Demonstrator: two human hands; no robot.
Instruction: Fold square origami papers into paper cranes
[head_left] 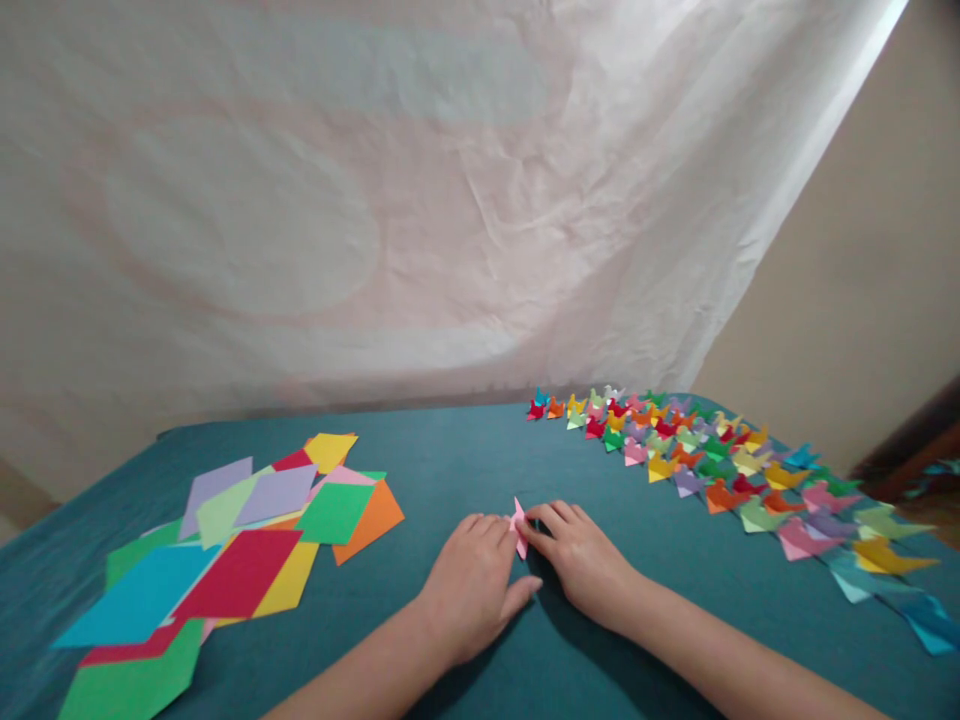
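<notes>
A small folded piece of pink paper, narrow and pointed at its far end, stands between my two hands near the middle of the blue-green tabletop. My right hand pinches it from the right with thumb and index finger. On its other side, my left hand lies palm down, fingertips touching or very close to the paper's left edge. The left thumb sticks out to the right, apart from the fingers and in front of the paper. My fingers cover part of the folds.
Loose coloured paper sheets overlap in a spread pile on the left. Rows of small folded paper birds in many colours run from the back middle to the right edge of the table. A pale cloth hangs behind.
</notes>
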